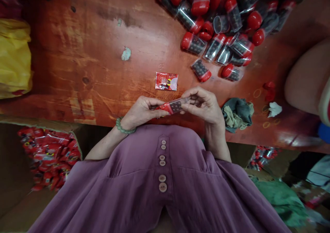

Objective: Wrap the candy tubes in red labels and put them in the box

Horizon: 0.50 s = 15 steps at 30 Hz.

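Close to my body, at the table's near edge, both hands hold a clear plastic tube of small dark balls (176, 106). My left hand (138, 112), with a green bead bracelet on its wrist, pinches the tube's red end. I cannot tell whether that red part is a cap or a printed wrapper. The fingers and thumb of my right hand (205, 105) close round the clear end. Just beyond my hands a small red printed packet (166, 81) lies flat on the table.
Many red-capped tubes of dark balls (194, 43) are heaped at the far right of the wooden table (103, 54). A crumpled grey-green cloth (237, 114) lies right of my right hand. A yellow bag (14, 57) is at left. Below it, a box holds red packets (51, 154).
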Motion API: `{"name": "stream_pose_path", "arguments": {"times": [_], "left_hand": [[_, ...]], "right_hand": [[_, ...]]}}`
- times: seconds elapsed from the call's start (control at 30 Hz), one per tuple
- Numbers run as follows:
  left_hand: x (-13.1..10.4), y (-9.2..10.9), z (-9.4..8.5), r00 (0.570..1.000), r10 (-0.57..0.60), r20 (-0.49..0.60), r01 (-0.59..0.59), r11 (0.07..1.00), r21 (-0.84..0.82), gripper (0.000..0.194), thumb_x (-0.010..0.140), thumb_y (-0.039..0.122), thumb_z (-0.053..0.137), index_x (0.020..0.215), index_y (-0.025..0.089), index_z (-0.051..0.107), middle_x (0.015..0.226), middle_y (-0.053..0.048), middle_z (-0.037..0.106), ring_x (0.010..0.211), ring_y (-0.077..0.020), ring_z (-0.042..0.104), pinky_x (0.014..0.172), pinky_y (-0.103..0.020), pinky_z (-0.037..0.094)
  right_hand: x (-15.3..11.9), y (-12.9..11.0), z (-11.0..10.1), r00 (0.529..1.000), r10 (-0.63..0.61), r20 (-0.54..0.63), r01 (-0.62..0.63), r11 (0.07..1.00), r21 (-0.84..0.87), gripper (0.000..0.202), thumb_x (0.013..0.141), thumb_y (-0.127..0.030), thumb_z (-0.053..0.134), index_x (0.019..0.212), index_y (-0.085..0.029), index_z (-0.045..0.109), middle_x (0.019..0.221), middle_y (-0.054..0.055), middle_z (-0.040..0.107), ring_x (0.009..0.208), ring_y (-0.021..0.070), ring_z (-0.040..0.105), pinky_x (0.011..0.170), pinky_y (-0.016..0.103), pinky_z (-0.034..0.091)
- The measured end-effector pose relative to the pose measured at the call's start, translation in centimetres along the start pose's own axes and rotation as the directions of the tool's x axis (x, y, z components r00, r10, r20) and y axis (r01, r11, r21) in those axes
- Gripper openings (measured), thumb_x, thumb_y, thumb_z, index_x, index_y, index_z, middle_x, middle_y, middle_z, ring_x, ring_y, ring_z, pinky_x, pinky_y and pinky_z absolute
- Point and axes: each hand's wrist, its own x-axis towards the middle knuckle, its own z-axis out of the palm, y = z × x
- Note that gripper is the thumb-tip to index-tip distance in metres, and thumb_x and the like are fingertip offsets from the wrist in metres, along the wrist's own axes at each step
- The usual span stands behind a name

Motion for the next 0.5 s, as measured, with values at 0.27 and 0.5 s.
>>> {"name": "stream_pose_path", "arguments": {"times": [0.27, 0.5], "left_hand": [[0.0, 0.2, -0.6, 0.996, 0.084, -0.02, -0.079, 0.983, 0.164, 0.02, 0.075, 0.03, 0.078, 0.088, 0.015, 0.079, 0.08, -0.005, 0.077, 0.068, -0.0157, 0.067, 0.066, -0.026, 0.054], [0.1, 1.1, -0.7, 0.991, 0.134, -0.028, -0.122, 0.955, 0.269, 0.023, 0.075, 0.031, 0.078, 0.091, 0.015, 0.078, 0.082, -0.005, 0.077, 0.07, -0.0164, 0.068, 0.066, -0.026, 0.054]], "right_hand": [[-0.2, 0.7, 1.1, 0.999, 0.019, -0.032, -0.019, 1.0, 0.0, 0.024, 0.082, -0.037, 0.076, 0.09, -0.022, 0.059, 0.072, -0.005, 0.065, 0.058, 0.008, 0.066, 0.053, 0.019, 0.054], [0.1, 1.4, 1.2, 0.994, 0.105, 0.019, -0.107, 0.981, 0.164, 0.031, 0.078, -0.036, 0.079, 0.086, -0.022, 0.053, 0.072, -0.005, 0.069, 0.056, 0.0078, 0.068, 0.049, 0.017, 0.054]]}}
